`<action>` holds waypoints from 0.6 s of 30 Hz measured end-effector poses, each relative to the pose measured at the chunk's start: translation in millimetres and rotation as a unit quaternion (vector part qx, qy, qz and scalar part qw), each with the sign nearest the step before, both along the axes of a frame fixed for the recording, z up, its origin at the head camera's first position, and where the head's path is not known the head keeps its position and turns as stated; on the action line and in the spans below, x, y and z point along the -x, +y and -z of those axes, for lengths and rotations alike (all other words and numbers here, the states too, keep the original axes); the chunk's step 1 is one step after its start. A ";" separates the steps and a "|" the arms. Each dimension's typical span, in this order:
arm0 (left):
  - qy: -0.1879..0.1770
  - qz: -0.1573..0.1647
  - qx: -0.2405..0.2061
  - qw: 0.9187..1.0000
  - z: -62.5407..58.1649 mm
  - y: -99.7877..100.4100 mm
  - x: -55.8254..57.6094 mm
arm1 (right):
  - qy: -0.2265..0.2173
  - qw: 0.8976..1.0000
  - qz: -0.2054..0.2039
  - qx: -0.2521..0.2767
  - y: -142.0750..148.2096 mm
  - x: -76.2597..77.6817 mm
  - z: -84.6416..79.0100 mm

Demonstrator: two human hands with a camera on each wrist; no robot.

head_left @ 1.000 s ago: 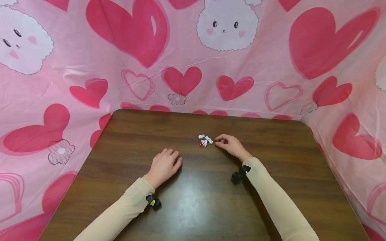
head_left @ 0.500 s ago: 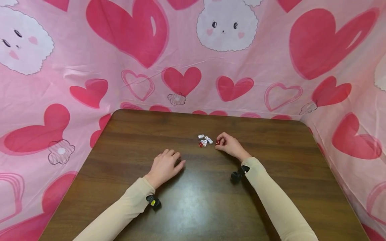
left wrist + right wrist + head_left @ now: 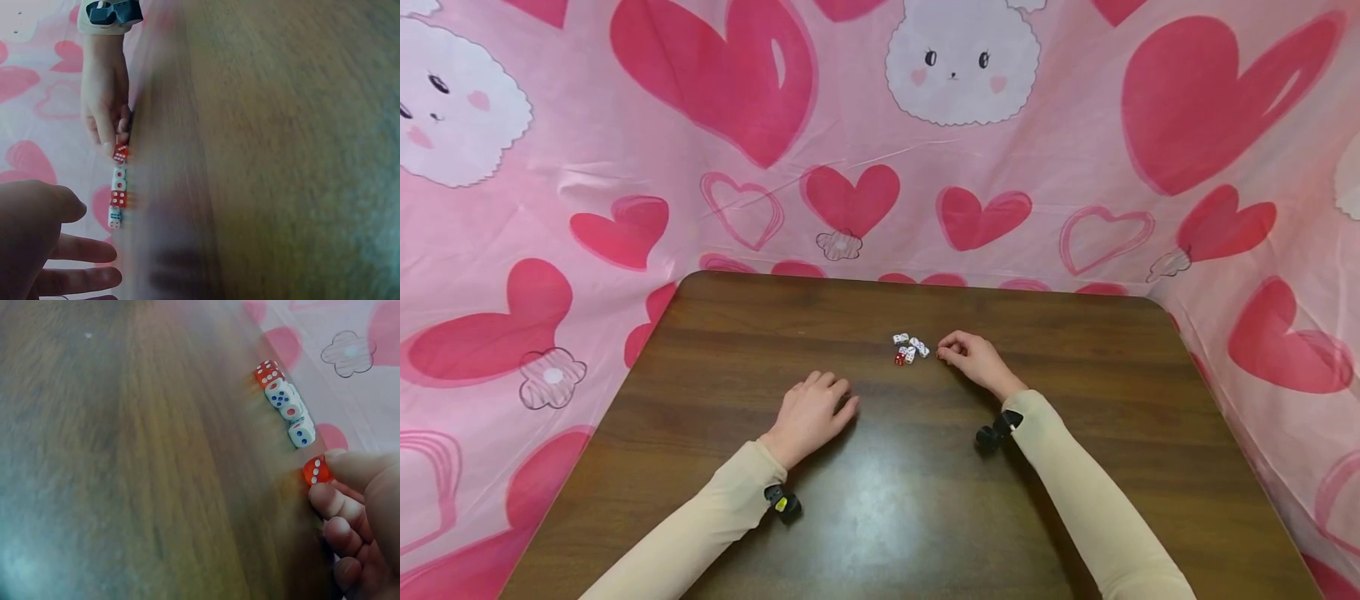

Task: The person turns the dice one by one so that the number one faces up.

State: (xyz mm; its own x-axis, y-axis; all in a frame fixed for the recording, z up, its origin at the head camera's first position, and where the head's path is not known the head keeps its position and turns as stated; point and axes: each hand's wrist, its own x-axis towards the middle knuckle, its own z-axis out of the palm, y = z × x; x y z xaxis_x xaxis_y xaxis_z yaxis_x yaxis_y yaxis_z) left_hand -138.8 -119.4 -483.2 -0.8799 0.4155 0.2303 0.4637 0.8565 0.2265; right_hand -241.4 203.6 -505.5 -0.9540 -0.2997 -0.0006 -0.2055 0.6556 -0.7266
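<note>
My right hand [image 3: 972, 360] pinches a red die [image 3: 317, 470] between thumb and finger, close over the table. In the head view the fingers hide most of that die. Just left of it lies a small cluster of white dice [image 3: 919, 347] with another red die [image 3: 900, 360] at its near side. The right wrist view shows this second red die at the far end of the white ones [image 3: 286, 400]. My left hand [image 3: 811, 417] rests on the table to the left and nearer, fingers relaxed and holding nothing.
The brown wooden table [image 3: 880, 533] has rounded far corners. A pink cloth [image 3: 865, 125] with hearts hangs behind it and along both sides. Each wrist carries a small black camera, such as the right one [image 3: 997, 432].
The right fingers have turned the red die, which showed more fully half a second ago. The left thumb has spread slightly outward since the first frame. The cluster of dice stays put.
</note>
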 end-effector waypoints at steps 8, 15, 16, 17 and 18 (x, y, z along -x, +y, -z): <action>0.006 0.003 0.003 1.000 1.8 3.4 -0.5 | -0.012 1.000 0.002 -0.008 -0.9 -5.0 -4.5; 0.010 0.005 -0.001 1.000 1.4 3.8 -1.2 | -0.003 1.000 -0.003 -0.009 -0.8 -4.6 -3.7; 0.009 0.005 -0.001 1.000 1.2 3.4 -1.4 | -0.003 1.000 -0.005 -0.009 -0.9 -4.5 -3.7; 0.008 0.004 0.001 1.000 1.1 3.0 -1.4 | -0.003 1.000 -0.005 -0.008 -1.1 -4.4 -3.7; 0.006 0.002 0.002 1.000 1.0 2.5 -1.6 | -0.005 1.000 -0.006 -0.007 -1.3 -4.4 -3.9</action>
State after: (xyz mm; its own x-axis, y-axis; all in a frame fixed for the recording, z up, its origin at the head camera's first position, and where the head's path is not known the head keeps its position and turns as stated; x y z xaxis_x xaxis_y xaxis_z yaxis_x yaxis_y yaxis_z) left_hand -137.2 -116.9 -484.2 -0.8750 0.4206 0.2398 0.4707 0.8549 0.2181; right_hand -237.0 202.3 -501.6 -0.9506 -0.3102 -0.0140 -0.2060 0.6635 -0.7193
